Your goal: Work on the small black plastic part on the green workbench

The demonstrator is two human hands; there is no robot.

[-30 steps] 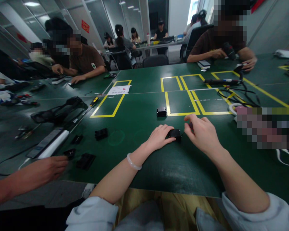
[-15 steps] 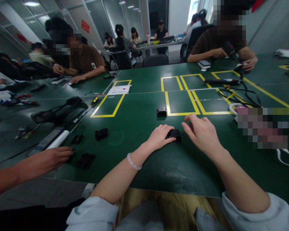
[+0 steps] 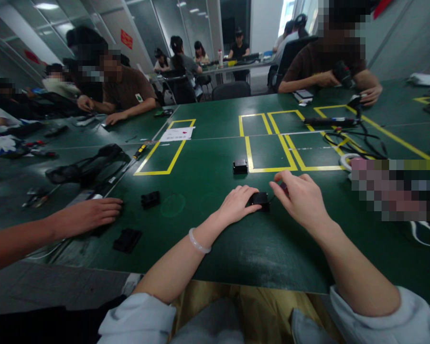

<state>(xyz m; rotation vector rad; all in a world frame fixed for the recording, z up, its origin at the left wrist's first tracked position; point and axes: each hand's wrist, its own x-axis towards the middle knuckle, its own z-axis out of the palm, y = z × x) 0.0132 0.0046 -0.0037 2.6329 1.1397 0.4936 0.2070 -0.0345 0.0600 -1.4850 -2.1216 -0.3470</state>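
Observation:
My left hand [image 3: 236, 204], with a pale bracelet at the wrist, pinches a small black block-shaped part [image 3: 261, 200] against the green table [image 3: 215, 253]. Its fingers lie along the far side and the thumb on the near side. Just right of the part, my right hand [image 3: 301, 198] has its fingers curled around a thin dark tool [image 3: 273, 198]. The tool's narrow end points at the part's right side; most of it is hidden by the fingers, and I cannot tell whether it touches. A similar black block [image 3: 240, 166] stands farther back, beside yellow tape.
A co-worker's hand [image 3: 96, 214] reaches in from the left. Near it lie two black parts, one nearer [image 3: 127, 240] and one farther [image 3: 150, 199]. Cables [image 3: 369, 141] and a white strap [image 3: 426, 234] lie at right. Another person holds a power drill [image 3: 342, 75] across the table.
The co-worker's hand at left has moved right and away from me, now covering the spot where a small black part lay. My own hands and the black part show almost no movement.

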